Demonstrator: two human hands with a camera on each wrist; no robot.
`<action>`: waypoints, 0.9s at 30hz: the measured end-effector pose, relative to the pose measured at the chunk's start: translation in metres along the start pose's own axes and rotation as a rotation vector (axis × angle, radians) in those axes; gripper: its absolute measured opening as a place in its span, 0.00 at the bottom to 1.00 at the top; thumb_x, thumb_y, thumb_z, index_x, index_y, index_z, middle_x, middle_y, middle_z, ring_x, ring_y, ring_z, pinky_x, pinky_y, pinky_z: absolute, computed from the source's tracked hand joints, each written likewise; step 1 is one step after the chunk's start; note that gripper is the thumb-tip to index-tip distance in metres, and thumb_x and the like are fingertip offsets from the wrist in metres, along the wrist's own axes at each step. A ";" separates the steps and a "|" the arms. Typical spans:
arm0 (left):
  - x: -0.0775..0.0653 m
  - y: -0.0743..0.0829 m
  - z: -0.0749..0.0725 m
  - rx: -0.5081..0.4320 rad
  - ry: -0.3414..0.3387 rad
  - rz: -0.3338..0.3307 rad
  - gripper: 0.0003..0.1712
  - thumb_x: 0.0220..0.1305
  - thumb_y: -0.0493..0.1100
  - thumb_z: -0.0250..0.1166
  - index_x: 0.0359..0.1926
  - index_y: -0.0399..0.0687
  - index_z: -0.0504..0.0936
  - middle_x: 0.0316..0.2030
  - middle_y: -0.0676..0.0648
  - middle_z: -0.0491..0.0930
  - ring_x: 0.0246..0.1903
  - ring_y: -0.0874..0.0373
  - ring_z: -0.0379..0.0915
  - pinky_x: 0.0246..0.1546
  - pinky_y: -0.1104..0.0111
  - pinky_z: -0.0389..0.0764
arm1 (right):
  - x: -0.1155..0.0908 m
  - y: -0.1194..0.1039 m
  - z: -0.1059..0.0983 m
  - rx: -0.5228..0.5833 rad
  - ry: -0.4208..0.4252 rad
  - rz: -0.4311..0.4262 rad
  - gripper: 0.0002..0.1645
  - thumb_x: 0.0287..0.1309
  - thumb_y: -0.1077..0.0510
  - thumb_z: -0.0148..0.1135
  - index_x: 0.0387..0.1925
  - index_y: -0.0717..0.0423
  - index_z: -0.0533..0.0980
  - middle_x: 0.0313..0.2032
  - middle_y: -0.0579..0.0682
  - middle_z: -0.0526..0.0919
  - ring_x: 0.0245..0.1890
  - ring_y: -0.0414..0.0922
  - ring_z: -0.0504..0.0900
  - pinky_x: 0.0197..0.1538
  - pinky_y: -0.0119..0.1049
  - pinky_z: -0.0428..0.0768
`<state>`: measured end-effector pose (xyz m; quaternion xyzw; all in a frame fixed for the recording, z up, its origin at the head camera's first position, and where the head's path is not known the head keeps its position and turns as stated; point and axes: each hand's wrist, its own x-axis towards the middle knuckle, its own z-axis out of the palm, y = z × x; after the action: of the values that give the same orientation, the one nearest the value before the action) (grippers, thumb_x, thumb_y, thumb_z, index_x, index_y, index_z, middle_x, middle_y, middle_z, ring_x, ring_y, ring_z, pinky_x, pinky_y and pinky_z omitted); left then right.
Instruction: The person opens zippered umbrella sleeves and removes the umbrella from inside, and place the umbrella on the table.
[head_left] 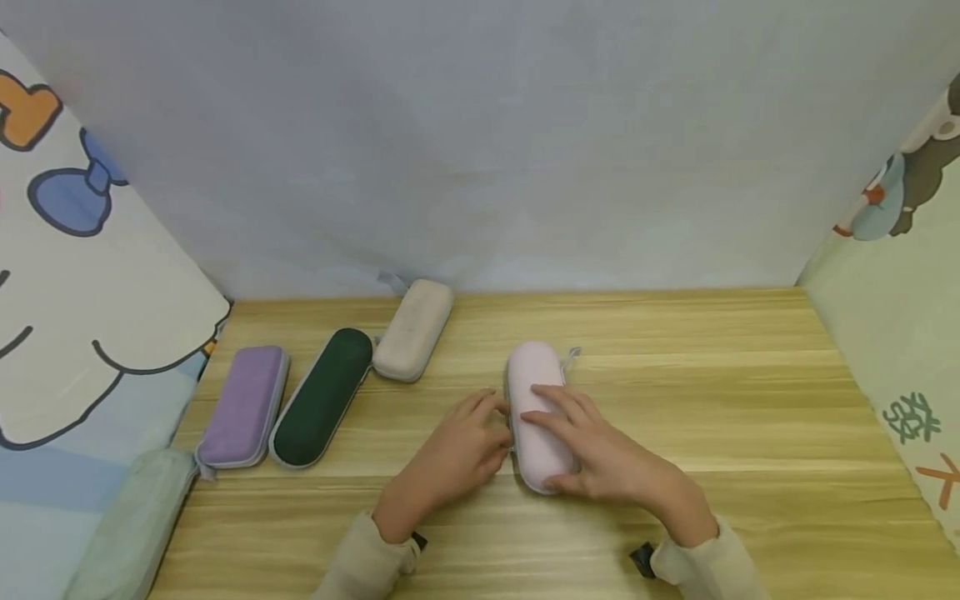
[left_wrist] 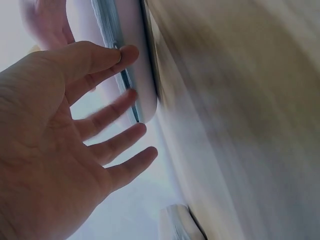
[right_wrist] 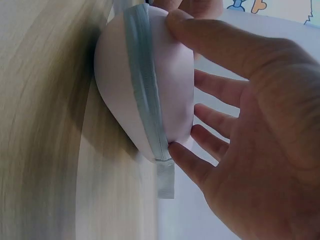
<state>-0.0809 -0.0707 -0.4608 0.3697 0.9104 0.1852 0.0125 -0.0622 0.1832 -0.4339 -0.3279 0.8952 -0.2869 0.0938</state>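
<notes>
A pale pink zip case (head_left: 534, 367) lies on the wooden table, its long side running away from me. My left hand (head_left: 467, 446) is at its left side. In the left wrist view, the left thumb and index finger pinch the small zipper pull (left_wrist: 117, 46) on the grey zipper (left_wrist: 104, 20), while the other fingers spread loosely. From the right, my right hand (head_left: 603, 450) holds the case, with fingers on its top and the thumb near its close end. A grey fabric tab (right_wrist: 165, 180) sticks out at one end of the zipper.
To the left lie a purple case (head_left: 243, 404), a dark green case (head_left: 322, 400) and a beige case (head_left: 415, 329). A pale green case (head_left: 131, 525) sits at the table's left edge. A grey-white backdrop (head_left: 480, 150) stands behind the table (head_left: 697, 375), with printed panels at both sides.
</notes>
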 end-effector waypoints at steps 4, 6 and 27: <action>-0.002 0.001 0.001 0.015 0.005 -0.007 0.05 0.72 0.45 0.67 0.40 0.56 0.89 0.56 0.47 0.78 0.67 0.44 0.70 0.61 0.47 0.79 | 0.001 0.001 0.001 0.009 0.017 0.014 0.50 0.52 0.49 0.81 0.75 0.48 0.68 0.80 0.57 0.55 0.78 0.63 0.57 0.71 0.66 0.70; -0.002 0.002 0.002 0.028 0.014 -0.002 0.05 0.71 0.44 0.67 0.39 0.57 0.89 0.54 0.48 0.78 0.64 0.46 0.71 0.58 0.51 0.80 | 0.002 0.001 0.002 -0.002 0.028 0.014 0.50 0.52 0.49 0.81 0.75 0.47 0.68 0.80 0.56 0.56 0.78 0.63 0.58 0.70 0.66 0.71; -0.015 0.014 0.007 0.068 0.025 -0.012 0.04 0.69 0.43 0.68 0.40 0.57 0.89 0.50 0.51 0.79 0.56 0.50 0.73 0.51 0.57 0.80 | 0.013 0.006 0.007 -0.004 0.108 0.040 0.46 0.52 0.49 0.81 0.72 0.47 0.71 0.79 0.55 0.59 0.77 0.62 0.59 0.69 0.65 0.72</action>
<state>-0.0601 -0.0695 -0.4641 0.3621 0.9184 0.1589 -0.0103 -0.0730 0.1755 -0.4430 -0.2943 0.9058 -0.3005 0.0505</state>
